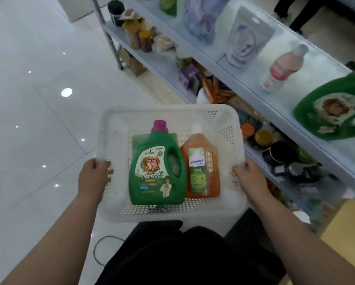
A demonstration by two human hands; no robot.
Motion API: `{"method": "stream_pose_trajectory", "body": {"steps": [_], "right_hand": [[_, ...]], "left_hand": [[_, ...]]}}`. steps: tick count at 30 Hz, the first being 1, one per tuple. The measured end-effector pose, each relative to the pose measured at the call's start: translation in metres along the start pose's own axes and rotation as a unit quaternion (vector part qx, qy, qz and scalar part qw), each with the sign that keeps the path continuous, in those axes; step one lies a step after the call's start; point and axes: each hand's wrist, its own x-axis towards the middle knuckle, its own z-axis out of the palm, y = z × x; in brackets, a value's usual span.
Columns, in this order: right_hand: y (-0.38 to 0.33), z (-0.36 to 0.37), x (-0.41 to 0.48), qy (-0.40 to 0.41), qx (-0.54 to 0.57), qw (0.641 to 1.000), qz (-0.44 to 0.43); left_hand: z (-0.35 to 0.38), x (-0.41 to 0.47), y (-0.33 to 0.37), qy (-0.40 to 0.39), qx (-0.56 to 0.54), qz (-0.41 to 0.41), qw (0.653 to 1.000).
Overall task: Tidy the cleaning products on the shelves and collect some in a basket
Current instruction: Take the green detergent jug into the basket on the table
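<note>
Two bottles are riding in one basket, and five more products are sitting on the top shelf.

One white basket (172,112) is carrying two bottles: one green detergent jug (156,171) and one orange bottle (201,171), with one green flat pack (136,140) showing from under the jug. Two hands are gripping its rim, the left hand (93,177) and the right hand (252,179). The top shelf (326,64) is showing five products: one second green jug (333,112), one pink bottle (283,68), two pouches, a pale purple pouch (246,42) and a blue-purple pouch (201,19), and one green pack (168,5). The lower shelves (158,62) are holding jars and boxes too blurred for counting.
</note>
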Motion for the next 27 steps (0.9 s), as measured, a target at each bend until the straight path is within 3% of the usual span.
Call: {"method": "stream_pose_trajectory", "body": {"steps": [8,14,21,27], "right_hand": [[-0.102,0.090,0.073,-0.080,-0.112,0.988,-0.064],[-0.142,0.154,0.146,-0.152,-0.172,0.970,-0.078],[-0.134,0.226,0.237,-0.225,-0.253,0.938,-0.075],[-0.085,0.315,0.332,-0.261,-0.294,0.919,-0.029]], "left_hand": [[-0.047,0.044,-0.042,0.082,-0.067,-0.098,0.990],[-0.040,0.065,-0.074,0.113,-0.085,-0.199,0.970],[0.011,0.095,-0.125,0.128,-0.103,-0.293,0.942],[0.081,0.168,-0.212,0.108,-0.129,-0.339,0.926]]}}
